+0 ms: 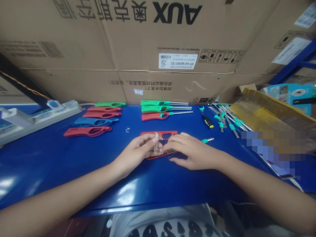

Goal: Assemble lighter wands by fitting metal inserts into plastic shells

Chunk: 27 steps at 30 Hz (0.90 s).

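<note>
The thumb and fingers of my left hand [135,153] are pinched on a small clear piece [156,146], held upright just in front of the red shell [160,133] on the worktop [118,197]. My right hand [191,151] has its fingers bent and partly spread at the shell's near right; whether they grip anything, I cannot tell. Another red part [156,157] lies on the shell's near side, partly under my fingers. Left of the shell are loose casings [84,122]; beyond it, three casings with metal rods [149,109]; to its right, a screwdriver [208,123].
</note>
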### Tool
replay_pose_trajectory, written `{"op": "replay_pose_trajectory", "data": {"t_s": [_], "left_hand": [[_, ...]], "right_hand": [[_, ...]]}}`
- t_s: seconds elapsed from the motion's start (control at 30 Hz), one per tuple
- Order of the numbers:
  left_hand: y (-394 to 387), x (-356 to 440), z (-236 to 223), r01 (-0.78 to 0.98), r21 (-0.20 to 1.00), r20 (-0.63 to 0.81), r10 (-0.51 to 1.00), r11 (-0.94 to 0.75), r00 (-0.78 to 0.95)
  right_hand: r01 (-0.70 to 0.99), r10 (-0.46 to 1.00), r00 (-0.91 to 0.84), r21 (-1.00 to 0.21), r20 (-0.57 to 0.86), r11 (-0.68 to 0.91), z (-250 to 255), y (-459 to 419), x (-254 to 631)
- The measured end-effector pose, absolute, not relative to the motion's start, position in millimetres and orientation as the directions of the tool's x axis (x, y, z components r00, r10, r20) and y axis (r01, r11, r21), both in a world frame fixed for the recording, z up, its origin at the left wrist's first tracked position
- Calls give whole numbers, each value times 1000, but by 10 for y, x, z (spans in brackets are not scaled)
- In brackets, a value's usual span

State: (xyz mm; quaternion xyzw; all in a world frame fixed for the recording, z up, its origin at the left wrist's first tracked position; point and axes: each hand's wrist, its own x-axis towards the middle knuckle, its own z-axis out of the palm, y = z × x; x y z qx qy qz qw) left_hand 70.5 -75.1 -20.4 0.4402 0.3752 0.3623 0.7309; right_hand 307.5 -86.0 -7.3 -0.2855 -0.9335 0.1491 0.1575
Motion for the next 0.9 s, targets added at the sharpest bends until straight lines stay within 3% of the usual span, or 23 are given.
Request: {"op": "replay_pose_trajectory", "data": {"t_s": [0.2,0.7,0.9], "left_hand": [[-700,647,-139,-268,841,-310,825,470,472],[-766,662,-58,-229,893,-238,839,387,489],[-772,672,-59,-192,907,-242,836,376,492]], "right_hand": [[527,612,-765,-353,199,773,-105,-823,3097],[493,603,-765,-395,227,775,-135,-779,3142],[414,626,-736,-561,257,717,-126,-782,3133]]}}
